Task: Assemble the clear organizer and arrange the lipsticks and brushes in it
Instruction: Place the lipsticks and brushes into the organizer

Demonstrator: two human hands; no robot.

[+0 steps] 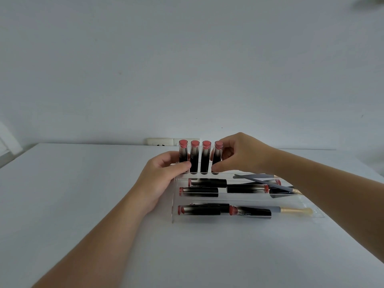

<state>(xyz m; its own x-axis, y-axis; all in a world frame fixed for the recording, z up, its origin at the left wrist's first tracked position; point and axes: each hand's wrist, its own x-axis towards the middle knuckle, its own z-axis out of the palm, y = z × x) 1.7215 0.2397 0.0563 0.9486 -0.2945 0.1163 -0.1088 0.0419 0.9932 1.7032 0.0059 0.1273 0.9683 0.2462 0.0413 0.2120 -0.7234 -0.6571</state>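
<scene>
A clear stepped organizer [174, 204] stands on the white table. Several black lipsticks with pink caps stand upright in its back row. My left hand [164, 177] grips the leftmost upright lipstick [183, 151], thumb across its lower part. My right hand [239, 155] pinches the rightmost upright lipstick [217, 156] between thumb and fingers. Two more upright lipsticks [200, 157] stand between them. Several lipsticks [199, 210] lie flat on the lower steps. A grey brush with a gold ferrule [295, 210] lies on the front step, and other grey brushes [259, 179] lie at the right.
The white table [83, 194] runs to a white wall at the back. A wall socket plate [160, 141] sits just behind the organizer. A pale object [8, 142] shows at the far left edge.
</scene>
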